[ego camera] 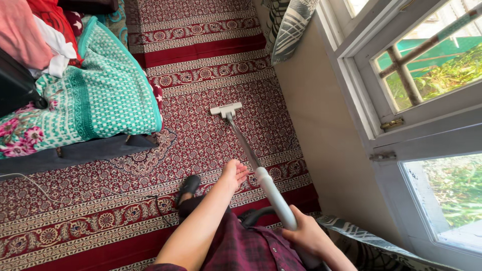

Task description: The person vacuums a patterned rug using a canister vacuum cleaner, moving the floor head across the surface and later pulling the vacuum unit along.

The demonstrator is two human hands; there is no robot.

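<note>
The right hand (304, 233) grips the pale grey plastic vacuum wand (268, 188); the left hand (235, 173) hovers spread beside it. The thin white cord (60, 193) lying across the red patterned carpet (211, 85) could snag underfoot.

- A red patterned carpet (201, 75) covered the floor.
- At nine o'clock lay a teal patterned blanket (100, 95), with pink and red clothes (30, 30) heaped at ten o'clock.
- A white cable (50, 193) trailed at eight o'clock.
- An open window (427, 65) showed greenery at two o'clock.
- A striped cushion (291, 25) leaned at twelve o'clock.
</note>
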